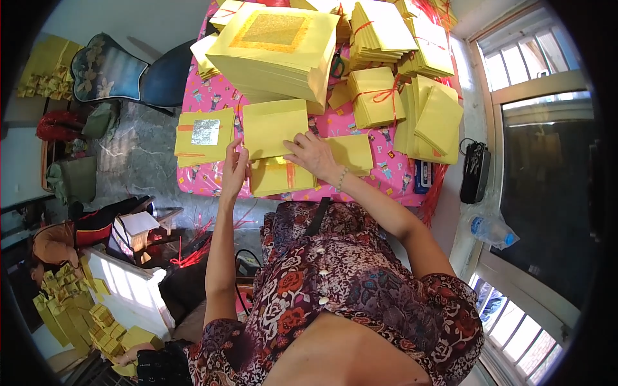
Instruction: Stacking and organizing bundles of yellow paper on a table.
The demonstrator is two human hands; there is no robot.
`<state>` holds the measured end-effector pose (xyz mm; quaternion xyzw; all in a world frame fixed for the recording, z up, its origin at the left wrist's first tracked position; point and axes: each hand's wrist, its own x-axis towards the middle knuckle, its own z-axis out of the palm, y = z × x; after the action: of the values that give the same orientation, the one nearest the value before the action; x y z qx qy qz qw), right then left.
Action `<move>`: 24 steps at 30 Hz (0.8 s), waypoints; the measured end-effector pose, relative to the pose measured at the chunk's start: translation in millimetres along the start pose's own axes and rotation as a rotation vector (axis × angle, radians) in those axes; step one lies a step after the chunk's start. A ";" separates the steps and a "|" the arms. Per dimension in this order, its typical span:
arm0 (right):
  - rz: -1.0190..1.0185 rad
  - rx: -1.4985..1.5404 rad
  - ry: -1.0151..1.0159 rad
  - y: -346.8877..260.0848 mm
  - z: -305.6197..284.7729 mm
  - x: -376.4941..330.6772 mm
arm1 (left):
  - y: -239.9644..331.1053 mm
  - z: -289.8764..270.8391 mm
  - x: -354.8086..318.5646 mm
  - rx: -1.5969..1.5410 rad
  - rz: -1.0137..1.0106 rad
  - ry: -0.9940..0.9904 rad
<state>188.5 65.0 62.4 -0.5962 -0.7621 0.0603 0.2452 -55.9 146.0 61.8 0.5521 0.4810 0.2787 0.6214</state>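
Observation:
A yellow paper sheet point(275, 122) lies on the table in front of me, its lower edge toward me. My right hand point(313, 156) is on its lower right corner, fingers bent over the edge; the thumb is mostly hidden. My left hand point(236, 168) stands on edge beside the sheet's lower left corner, fingers stretched out and nothing seen in them. Just below lies yellow paper with an orange stripe point(277, 179). To the left is a yellow stack with a silver square point(205, 132). More yellow paper point(351, 154) extends from under my right wrist.
A tall yellow paper stack point(270, 58) stands at the back of the pink patterned tablecloth point(393, 177). Tied yellow bundles point(376, 96) fill the right side. At far left are a dark blue chair point(109, 71) and, lower, a person's hand point(132, 354) by folded yellow paper. A plastic bottle point(492, 231) lies by the window.

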 end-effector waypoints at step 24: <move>1.085 0.948 0.289 91.1 -29.6 -141.9 | 31.0 72.7 -51.7 0.470 0.298 0.054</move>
<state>305.8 -48.4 10.4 -0.7217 -0.2119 0.4171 0.5102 -4.1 77.6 101.1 0.7380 0.4624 0.2625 0.4155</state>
